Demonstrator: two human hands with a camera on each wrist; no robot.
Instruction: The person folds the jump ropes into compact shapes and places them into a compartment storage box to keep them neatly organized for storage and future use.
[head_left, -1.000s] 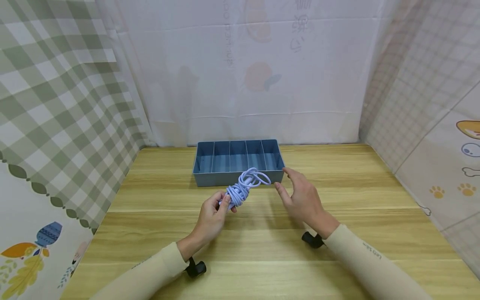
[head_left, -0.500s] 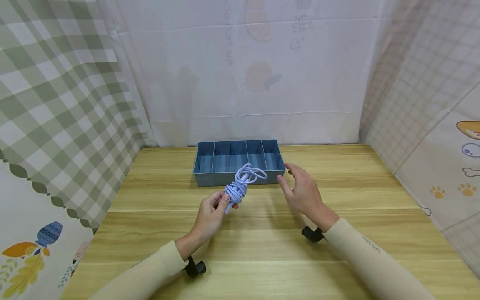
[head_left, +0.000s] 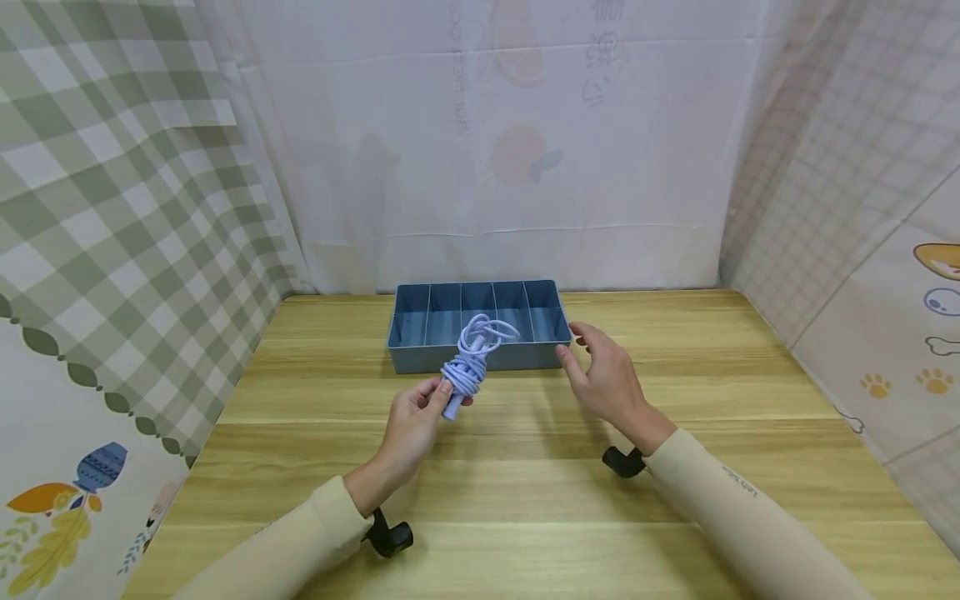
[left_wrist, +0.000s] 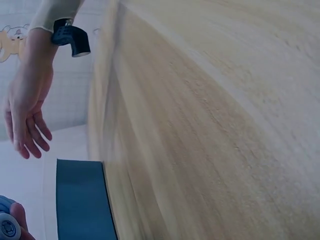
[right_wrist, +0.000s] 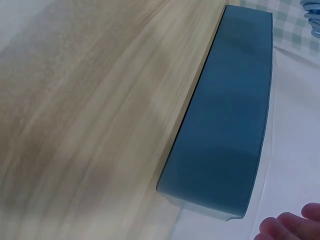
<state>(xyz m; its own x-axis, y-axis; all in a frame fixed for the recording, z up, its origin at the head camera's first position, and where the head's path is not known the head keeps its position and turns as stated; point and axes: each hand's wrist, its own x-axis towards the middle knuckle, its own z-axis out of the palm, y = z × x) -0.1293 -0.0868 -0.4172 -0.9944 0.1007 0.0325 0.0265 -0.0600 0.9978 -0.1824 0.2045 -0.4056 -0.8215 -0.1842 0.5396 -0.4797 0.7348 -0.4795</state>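
A lilac jump rope (head_left: 467,373) with its cord wound around the handles is pinched between thumb and fingers of my left hand (head_left: 411,421). Its loose loops point away and overlap the front of a blue-grey divided box (head_left: 420,361). The round end of a handle (left_wrist: 9,228) shows at the lower corner of the left wrist view. My right hand (head_left: 609,382) hovers near the box's front right corner, fingers relaxed and holding nothing; its fingertips (right_wrist: 295,228) show low in the right wrist view.
The box stands at the back of the wooden table (head_left: 300,467), with several narrow compartments whose visible insides hold nothing. A white sheet (head_left: 337,167) hangs behind it. A checked cloth (head_left: 97,183) lines the left side, a printed one (head_left: 862,317) the right.
My left hand has drifted a little left and away from me, and the jump rope has turned more upright, now overlapping the box. My right hand has shifted slightly forward.
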